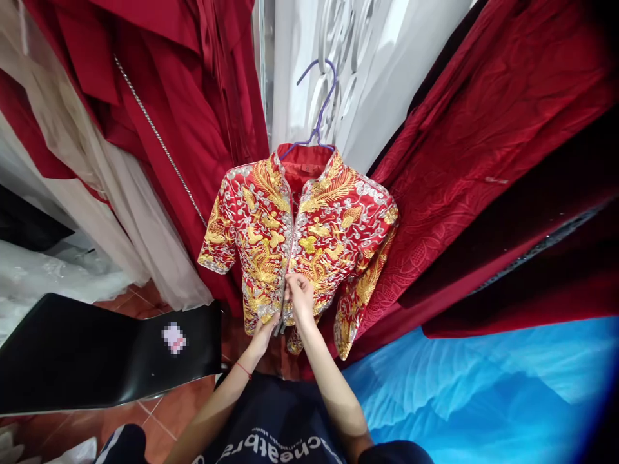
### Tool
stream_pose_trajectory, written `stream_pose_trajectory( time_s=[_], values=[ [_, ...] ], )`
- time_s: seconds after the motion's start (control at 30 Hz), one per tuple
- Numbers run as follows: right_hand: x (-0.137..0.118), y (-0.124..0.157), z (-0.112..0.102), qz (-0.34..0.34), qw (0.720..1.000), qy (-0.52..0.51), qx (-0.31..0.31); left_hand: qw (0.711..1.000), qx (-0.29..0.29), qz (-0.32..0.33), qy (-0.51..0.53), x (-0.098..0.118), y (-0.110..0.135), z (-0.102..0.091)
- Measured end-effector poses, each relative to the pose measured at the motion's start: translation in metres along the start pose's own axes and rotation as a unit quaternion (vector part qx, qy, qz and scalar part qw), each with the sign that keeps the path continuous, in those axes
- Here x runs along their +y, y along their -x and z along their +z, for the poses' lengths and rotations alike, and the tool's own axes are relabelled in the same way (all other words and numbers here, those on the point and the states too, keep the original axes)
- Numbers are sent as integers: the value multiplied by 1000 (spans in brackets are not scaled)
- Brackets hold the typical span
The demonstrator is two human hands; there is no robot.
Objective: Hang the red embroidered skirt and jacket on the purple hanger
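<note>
A red jacket [314, 238] covered in gold and silver embroidery hangs on a purple hanger [319, 109] in front of me. My left hand [265, 330] grips the bottom hem at the front opening. My right hand [300, 296] pinches the front edge a little higher, near the centre closure. Both hands have their fingers closed on the fabric. A thin red string sits on my left wrist.
Dark red gowns [193, 96] hang at the left and a red textured gown [483, 161] at the right. A blue garment [483, 393] lies at the lower right. A black chair [97, 354] stands at the lower left on a red tiled floor.
</note>
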State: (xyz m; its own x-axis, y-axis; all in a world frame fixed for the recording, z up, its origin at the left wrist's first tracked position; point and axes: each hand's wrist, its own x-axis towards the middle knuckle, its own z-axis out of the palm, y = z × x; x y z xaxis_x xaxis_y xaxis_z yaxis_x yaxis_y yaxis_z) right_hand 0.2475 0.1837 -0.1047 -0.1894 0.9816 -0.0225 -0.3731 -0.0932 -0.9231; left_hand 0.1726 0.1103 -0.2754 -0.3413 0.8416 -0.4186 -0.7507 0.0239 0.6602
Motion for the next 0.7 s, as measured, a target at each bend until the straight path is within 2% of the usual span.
stream_pose_trajectory(
  time_s=[0.17,0.47,0.7],
  values=[
    [-34,-15,16,-77,996,19,-28,1000,8,2,-5,3,1,2],
    [-70,-41,35,-112,993,4,-23,999,18,15,-28,4,2,5],
    [-103,-46,55,-138,990,13,-1,998,-11,31,-55,3,8,1]
  ],
)
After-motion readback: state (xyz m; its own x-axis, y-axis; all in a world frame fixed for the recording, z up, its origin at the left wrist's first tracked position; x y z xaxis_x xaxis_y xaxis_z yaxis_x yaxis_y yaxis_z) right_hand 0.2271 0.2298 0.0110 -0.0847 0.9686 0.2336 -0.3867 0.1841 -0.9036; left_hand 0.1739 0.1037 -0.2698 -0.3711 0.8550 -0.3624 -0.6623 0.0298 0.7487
